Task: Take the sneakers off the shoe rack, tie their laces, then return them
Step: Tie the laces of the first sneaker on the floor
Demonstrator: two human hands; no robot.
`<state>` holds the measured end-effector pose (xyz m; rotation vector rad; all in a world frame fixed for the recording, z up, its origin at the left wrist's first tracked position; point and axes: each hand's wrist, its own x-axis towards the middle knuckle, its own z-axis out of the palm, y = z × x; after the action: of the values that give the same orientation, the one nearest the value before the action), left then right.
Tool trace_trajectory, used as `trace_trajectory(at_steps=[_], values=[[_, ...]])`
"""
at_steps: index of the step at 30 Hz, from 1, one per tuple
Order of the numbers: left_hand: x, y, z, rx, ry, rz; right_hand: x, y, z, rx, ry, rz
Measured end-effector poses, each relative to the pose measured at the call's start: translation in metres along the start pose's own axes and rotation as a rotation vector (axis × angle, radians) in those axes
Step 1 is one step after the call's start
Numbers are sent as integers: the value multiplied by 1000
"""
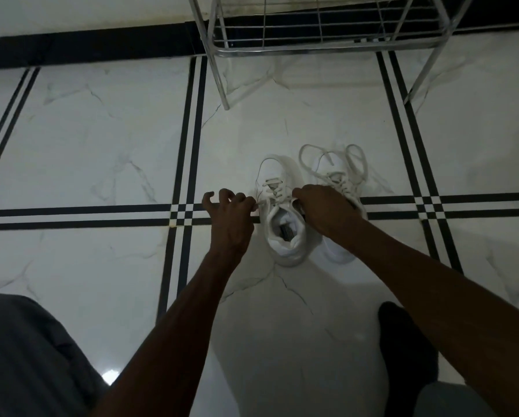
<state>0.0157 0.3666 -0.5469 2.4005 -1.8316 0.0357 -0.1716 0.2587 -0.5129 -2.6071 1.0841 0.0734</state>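
While both hands (231, 212) (324, 207) seemingly pinch laces (274, 197), sneakers (283, 218) sit together.

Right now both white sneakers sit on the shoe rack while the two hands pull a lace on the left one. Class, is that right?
Not quite. The head view shows both sneakers on the tiled floor in front of the shoe rack, not on it. The left hand and right hand do pull the left one's lace.

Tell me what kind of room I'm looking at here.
Probably a home entryway or hallway. A metal shoe rack stands against the wall, the floor is glossy marble-look tile with black stripes, and two white sneakers sit on it while both hands work the laces.
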Motion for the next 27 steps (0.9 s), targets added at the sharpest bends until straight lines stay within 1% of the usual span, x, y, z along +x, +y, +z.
trace_trajectory(at_steps=[3,5,9,10,13,16,18,20,23,25,27], values=[[1,-6,3,18,-6,23,-3,1,9,-39,49,-21],[1,-5,3,7,-28,-7,-2,-1,10,-46,50,-25],[2,3,4,-125,-79,-116,-1,-6,12,-8,19,69],[3,4,7,-218,-103,-163,-1,-7,12,12,13,106],[5,4,8,-628,-189,-280,3,-11,16,131,6,233],[-1,2,2,-857,-289,-343,7,-20,9,413,-27,337],[-3,2,-3,-1114,-397,-461,8,-26,1,545,-60,381],[-3,1,-15,-1309,-444,-604,10,-30,-3,604,-50,398],[-3,-10,-27,-1329,-435,-699,12,-45,-1,755,-25,395],[-3,-21,-37,-1330,-415,-685,14,-56,3,859,-43,388],[-6,-33,-45,-1304,-397,-622,14,-66,7,960,-76,374]])
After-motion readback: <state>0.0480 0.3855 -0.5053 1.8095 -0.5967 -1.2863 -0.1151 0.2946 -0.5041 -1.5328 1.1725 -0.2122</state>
